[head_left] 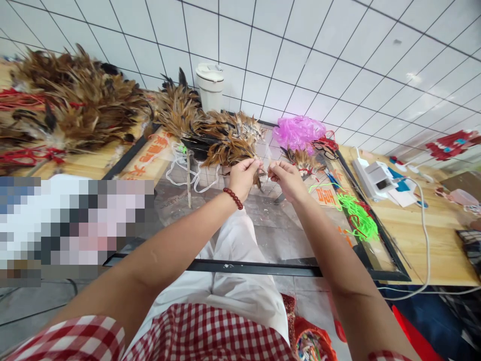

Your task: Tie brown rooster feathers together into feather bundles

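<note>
My left hand (pixel 244 175), with a dark red bead bracelet (pixel 233 198) at the wrist, is closed in a pinch on a small brown feather (pixel 257 180). Close beside it on the right, my right hand (pixel 286 176) is also pinched shut; what lies between its fingertips is too small to make out. Both hands are above a glass panel in a black frame (pixel 259 266). Just behind my left hand lies a heap of brown and black feathers (pixel 229 138). A smaller bunch of feathers (pixel 305 159) sits behind my right hand.
A white lidded cup (pixel 209 87) stands by the tiled wall. Around the panel are a purple plastic bag (pixel 298 133), white cord (pixel 173 173), bright green string (pixel 358 218) and a white power strip (pixel 370 175) with a cable. Bundled feathers (pixel 82 100) fill the left side.
</note>
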Demonstrator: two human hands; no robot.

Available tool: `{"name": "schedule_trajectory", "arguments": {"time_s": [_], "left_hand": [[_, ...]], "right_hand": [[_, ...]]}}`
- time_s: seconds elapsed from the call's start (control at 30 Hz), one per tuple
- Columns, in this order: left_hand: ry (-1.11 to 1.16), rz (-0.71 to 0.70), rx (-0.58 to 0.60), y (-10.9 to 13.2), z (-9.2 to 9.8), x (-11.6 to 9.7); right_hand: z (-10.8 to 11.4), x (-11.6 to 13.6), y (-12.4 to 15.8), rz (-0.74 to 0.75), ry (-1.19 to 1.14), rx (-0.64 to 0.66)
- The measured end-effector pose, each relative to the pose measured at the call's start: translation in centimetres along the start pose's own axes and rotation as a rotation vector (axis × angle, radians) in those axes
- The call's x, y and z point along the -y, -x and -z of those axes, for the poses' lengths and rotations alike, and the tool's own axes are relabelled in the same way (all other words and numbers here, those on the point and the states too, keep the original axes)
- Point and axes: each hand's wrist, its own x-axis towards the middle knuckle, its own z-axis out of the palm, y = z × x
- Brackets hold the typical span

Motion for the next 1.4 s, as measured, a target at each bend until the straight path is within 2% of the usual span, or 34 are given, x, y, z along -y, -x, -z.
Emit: {"name": "schedule_trajectory", "arguments": {"time_s": [0.1, 0.27, 0.43, 0.53, 0.67, 0.87, 1.0, 1.07, 1.17, 1.27, 1.33, 1.4], "left_hand": [[0.032, 0.002, 0.026, 0.0, 0.1, 0.3], [0.117, 0.077, 0.093, 0.1, 0.3, 0.3], [0.101, 0.106, 0.171, 0.2, 0.2, 0.6], [0.022, 0.050, 0.123, 0.0, 0.2, 0.8], [-0.095, -0.022, 0.067, 0.1, 0.3, 0.7], [-0.225, -0.052, 0.236, 0.7, 0.4, 0.3], [-0.236, 0.014, 0.373, 0.7, 0.4, -0.2], [-0.218, 0.045, 0.402, 0.7, 0.4, -0.5], [-0.138, 0.051, 0.264, 0.5, 0.3, -0.9], [-0.088, 0.051, 0.091, 0.3, 0.3, -1.2], [-0.083, 0.058, 0.027, 0.1, 0.3, -1.3], [-0.089, 0.060, -0.009, 0.0, 0.3, -1.3]], "right_hand": [[-0.9, 0.0, 0.3, -0.041, -0.099, 0.040], [-1.5, -0.3, 0.6, -0.043, -0.096, 0.054], [-1.6, -0.5, 0.6, -0.044, -0.064, 0.069], [-1.3, -0.1, 0.5, -0.023, -0.012, 0.062], [-0.7, 0.6, 0.5, 0.120, 0.024, -0.027], [-0.2, 1.0, 0.6, 0.250, 0.047, 0.019], [0.3, 0.6, 0.3, 0.257, 0.101, 0.007], [0.7, 0.2, 0.0, 0.242, 0.157, -0.029], [1.4, -0.4, -0.4, 0.211, 0.385, -0.057], [1.7, -0.8, -0.3, 0.217, 0.658, 0.067], [1.8, -1.0, -0.1, 0.238, 0.763, 0.144], [1.9, -1.1, 0.0, 0.258, 0.876, 0.154]]}}
